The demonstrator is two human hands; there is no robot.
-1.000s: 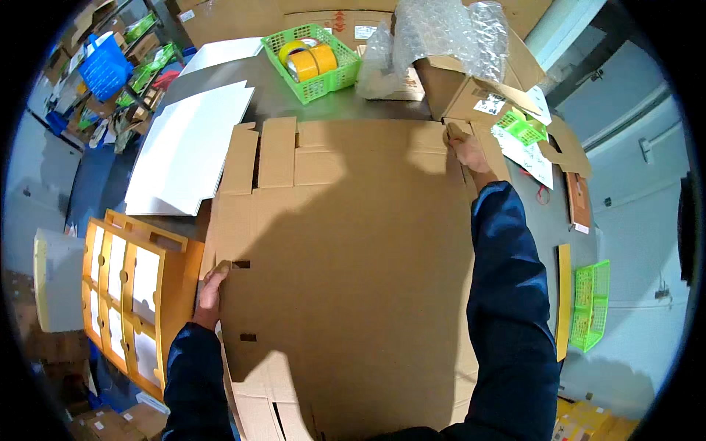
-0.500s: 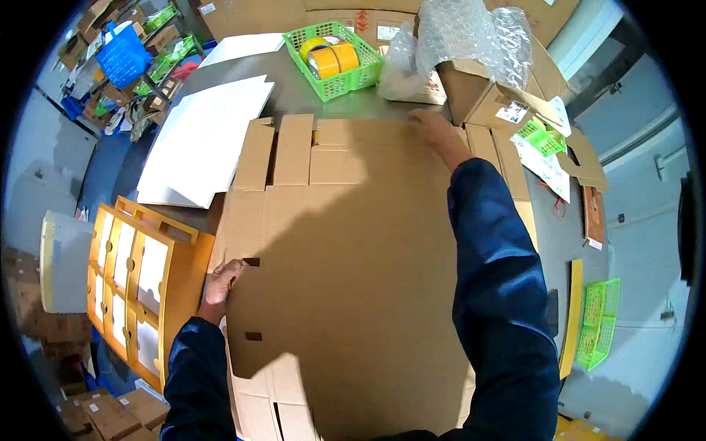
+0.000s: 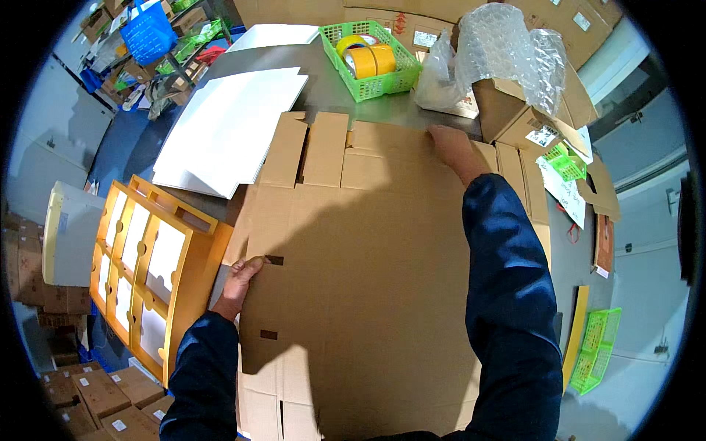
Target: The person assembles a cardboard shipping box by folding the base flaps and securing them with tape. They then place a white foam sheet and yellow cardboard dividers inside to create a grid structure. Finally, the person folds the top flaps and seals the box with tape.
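A large flattened brown cardboard box (image 3: 353,257) lies across the metal table (image 3: 323,88), its flaps pointing away from me. My left hand (image 3: 239,283) grips the box's left edge beside a small slot. My right hand (image 3: 454,147) rests flat on the far flaps near the top edge, fingers spread, holding nothing.
White foam sheets (image 3: 228,128) lie at the far left of the table. A green basket (image 3: 371,55) with yellow tape rolls stands at the back. Bubble wrap (image 3: 507,51) tops open cartons (image 3: 529,117) on the right. An orange rack (image 3: 147,264) stands at my left.
My right hand has slid left along the far edge of the cardboard, from its right corner toward the middle flaps. My left hand keeps its hold on the left edge.
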